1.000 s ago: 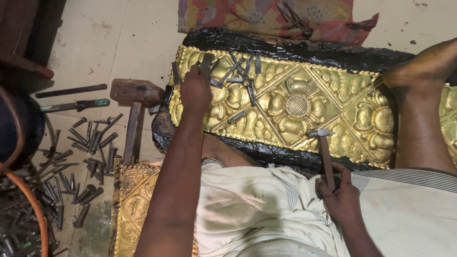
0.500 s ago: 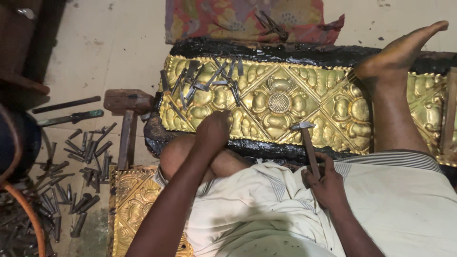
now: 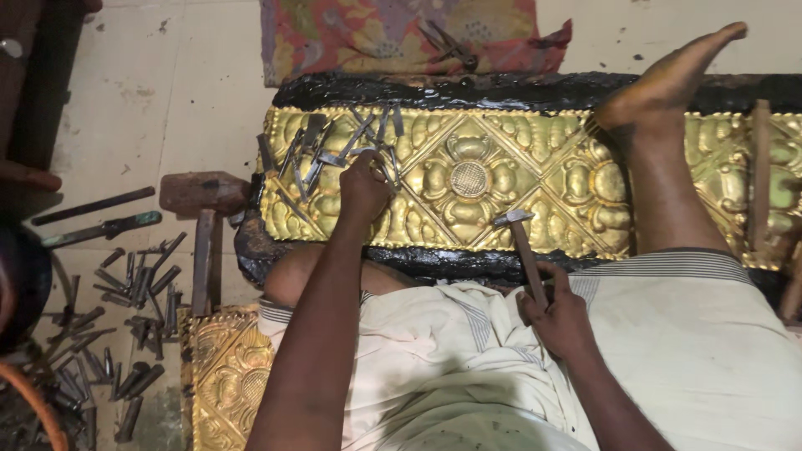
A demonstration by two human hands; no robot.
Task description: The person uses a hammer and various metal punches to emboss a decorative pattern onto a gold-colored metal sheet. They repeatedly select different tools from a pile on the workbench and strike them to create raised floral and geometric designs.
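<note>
A long gold embossed metal panel (image 3: 501, 179) with flower patterns lies on a black pitch bed (image 3: 468, 88) across my lap. My left hand (image 3: 363, 188) rests on the panel's left part, fingers closed around a thin metal punch, just below a cluster of loose punches (image 3: 334, 146) lying on the panel. My right hand (image 3: 560, 313) grips the wooden handle of a small hammer (image 3: 522, 242), whose steel head hovers near the panel's lower edge. My bare foot (image 3: 668, 79) lies over the panel at the right.
A big wooden-handled mallet (image 3: 200, 217) lies on the floor to the left, beside several scattered steel punches (image 3: 125, 309). A second gold embossed piece (image 3: 221, 376) sits at the lower left. A patterned cloth (image 3: 401, 33) with pliers lies beyond the panel.
My left hand drew back toward my knee, then reached forward onto the panel again beneath the loose punches. The hammer hand stayed near my lap.
</note>
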